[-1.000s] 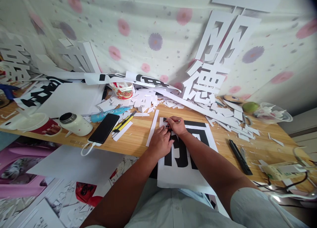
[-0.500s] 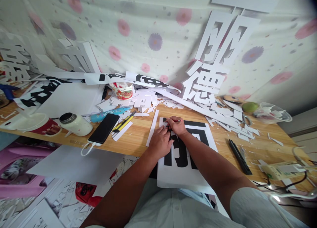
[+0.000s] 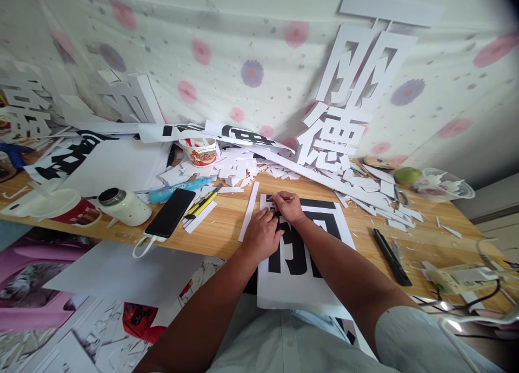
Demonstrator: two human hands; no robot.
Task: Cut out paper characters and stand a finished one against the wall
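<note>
A white sheet with a large black printed character [image 3: 295, 254] lies on the wooden table, reaching over its front edge. My left hand [image 3: 263, 232] rests on the left part of this sheet, fingers stretched out and pressing it down. Close to those fingertips, my right hand [image 3: 288, 206] is closed around a thin pen-like tool [image 3: 288, 199] with a reddish end. The tool's tip is hidden by my fingers near the sheet's upper left corner. Just left of the sheet lies a narrow white strip [image 3: 248, 211].
Left of my hands are a yellow utility knife [image 3: 201, 204], a black phone [image 3: 170, 213], a white bottle [image 3: 125, 205] and a paper bowl [image 3: 198, 151]. A black cutter [image 3: 391, 257] and power strip [image 3: 462, 277] lie right. White cut-out characters [image 3: 330, 135] lean on the curtain above scraps.
The view has tilted up very slightly. Both hands stay at nearly the same place on the sheet, and the tool remains in my right hand.
</note>
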